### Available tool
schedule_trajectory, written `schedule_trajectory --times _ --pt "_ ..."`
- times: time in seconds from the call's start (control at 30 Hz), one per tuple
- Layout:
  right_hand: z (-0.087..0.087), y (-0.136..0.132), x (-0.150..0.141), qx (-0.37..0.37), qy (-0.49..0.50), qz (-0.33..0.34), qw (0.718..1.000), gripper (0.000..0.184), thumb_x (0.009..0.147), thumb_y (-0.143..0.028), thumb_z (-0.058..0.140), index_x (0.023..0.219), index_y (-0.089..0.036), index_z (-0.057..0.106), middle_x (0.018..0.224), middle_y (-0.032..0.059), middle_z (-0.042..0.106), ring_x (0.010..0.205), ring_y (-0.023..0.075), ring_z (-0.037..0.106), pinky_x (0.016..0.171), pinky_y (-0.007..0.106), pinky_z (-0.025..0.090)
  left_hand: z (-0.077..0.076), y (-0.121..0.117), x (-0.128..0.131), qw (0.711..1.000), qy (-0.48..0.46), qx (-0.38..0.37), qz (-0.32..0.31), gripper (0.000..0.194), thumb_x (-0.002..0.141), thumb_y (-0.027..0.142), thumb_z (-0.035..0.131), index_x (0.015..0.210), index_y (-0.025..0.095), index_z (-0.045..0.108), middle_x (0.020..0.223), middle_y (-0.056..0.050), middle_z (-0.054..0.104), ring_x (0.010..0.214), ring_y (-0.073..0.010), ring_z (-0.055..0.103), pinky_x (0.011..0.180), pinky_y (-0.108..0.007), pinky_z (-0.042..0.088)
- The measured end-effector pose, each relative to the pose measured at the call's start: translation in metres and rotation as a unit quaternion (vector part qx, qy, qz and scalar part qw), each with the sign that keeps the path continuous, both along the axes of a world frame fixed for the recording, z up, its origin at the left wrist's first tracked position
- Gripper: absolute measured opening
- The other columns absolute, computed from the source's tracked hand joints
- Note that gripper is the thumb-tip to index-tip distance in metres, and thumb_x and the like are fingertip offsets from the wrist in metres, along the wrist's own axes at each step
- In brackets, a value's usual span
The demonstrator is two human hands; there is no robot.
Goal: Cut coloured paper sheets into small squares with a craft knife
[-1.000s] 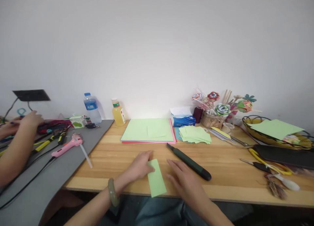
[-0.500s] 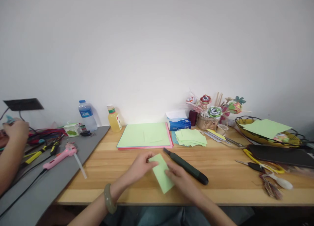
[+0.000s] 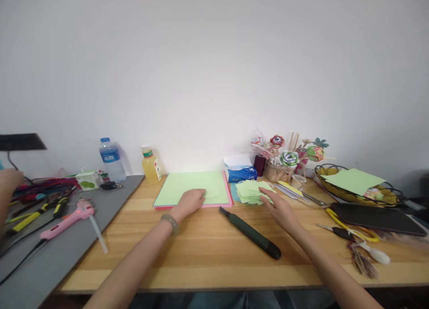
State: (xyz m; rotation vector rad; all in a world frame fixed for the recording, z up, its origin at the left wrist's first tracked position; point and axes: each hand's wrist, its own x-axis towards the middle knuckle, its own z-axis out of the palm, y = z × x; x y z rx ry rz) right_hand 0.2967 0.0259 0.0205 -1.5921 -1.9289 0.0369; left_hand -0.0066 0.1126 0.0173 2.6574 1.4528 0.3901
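- The person's left hand (image 3: 191, 202) lay over the front edge of the stack of large light-green, blue and pink paper sheets (image 3: 181, 184); its fingers were bent, and whether they were clamped on paper could not be told.
- The person's right hand (image 3: 279, 207) reached to the loose pile of small light-green paper slips (image 3: 250, 191), its thumb and fingers apart at the pile's right side.
- Both the stack and the pile lay toward the back edge of the pale wooden desk (image 3: 187, 268), the pile just right of the stack.
- The dark green cutter with a black end (image 3: 251, 234) lay slantwise between the forearms, its blade toward the stack's front right corner.
- The blue-and-white tissue pack (image 3: 241, 174) stood behind the pile, near the desk's back edge.
- Toward the desk's right edge lay the flat black slab (image 3: 378, 218).
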Motion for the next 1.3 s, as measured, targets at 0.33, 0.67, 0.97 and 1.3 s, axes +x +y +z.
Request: schedule_trajectory --times 0.33,0.67,0.97,1.3 --pt "-0.028 -0.078 -0.018 -0.04 -0.136 0.111 0.984 0.052 0.081 -0.008 0.036 0.13 -0.02 0.048 0.13 0.0086 0.053 0.116 0.0175 0.051 0.095 0.037 0.044 0.021 -0.01 0.001 0.99 0.128 0.065 0.002 0.044 0.082 -0.002 0.036 0.123 0.01 0.045 0.094 -0.014 0.066 0.086 -0.0224 0.064 0.074 -0.03 0.046" --pt "-0.021 -0.089 0.012 0.046 -0.166 0.041 0.984 0.043 0.086 -0.023 0.042 0.127 -0.016 0.052 0.126 0.0147 0.056 0.115 0.0261 0.052 0.094 0.048 0.043 0.003 -0.15 0.004 0.974 0.14 0.142 -0.109 0.037 0.086 0.004 0.04 0.119 0.015 0.053 0.092 -0.011 0.067 0.077 -0.0216 0.063 0.066 -0.031 0.05" --pt "-0.023 -0.108 -0.089 -0.092 -0.064 0.244 0.963 0.036 0.082 -0.012 0.046 0.114 -0.019 0.061 0.123 0.0097 0.059 0.12 0.0197 0.048 0.098 0.04 0.041 -0.032 -0.185 -0.012 0.988 -0.074 0.099 -0.09 0.026 0.086 0.03 0.052 0.109 0.02 0.059 0.116 -0.007 0.062 0.105 -0.0261 0.057 0.088 -0.041 0.049" --pt "-0.021 -0.108 -0.086 -0.101 0.043 0.226 0.968 0.03 0.091 -0.025 0.038 0.102 -0.023 0.066 0.098 0.0084 0.065 0.092 0.0175 0.06 0.079 0.031 0.048 -0.04 -0.197 -0.015 0.963 -0.266 0.049 0.013 0.024 0.09 0.031 0.048 0.076 0.023 0.066 0.094 -0.003 0.07 0.099 -0.0238 0.058 0.087 -0.044 0.047"
